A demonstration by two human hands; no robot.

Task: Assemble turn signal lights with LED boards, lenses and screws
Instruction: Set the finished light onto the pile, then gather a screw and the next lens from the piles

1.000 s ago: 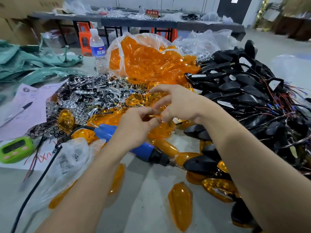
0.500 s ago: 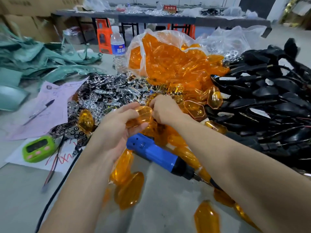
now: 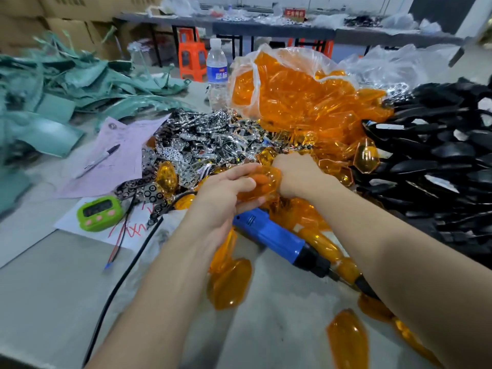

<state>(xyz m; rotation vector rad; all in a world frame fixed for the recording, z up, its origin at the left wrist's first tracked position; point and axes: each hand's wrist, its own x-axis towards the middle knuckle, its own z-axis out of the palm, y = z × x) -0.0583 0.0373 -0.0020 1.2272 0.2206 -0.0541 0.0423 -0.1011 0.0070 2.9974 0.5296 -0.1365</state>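
- Amber lens sits mid-frame, held between both hands just above a blue screwdriver lying on the desk.
- Left hand fingers curl around it.
- Right hand, fingers curled under and mostly hidden, grips its other end.

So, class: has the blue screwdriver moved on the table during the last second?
No. The blue screwdriver lies where it did, the same gap to the right of the green timer, tip pointing lower right; only the camera view shifted.
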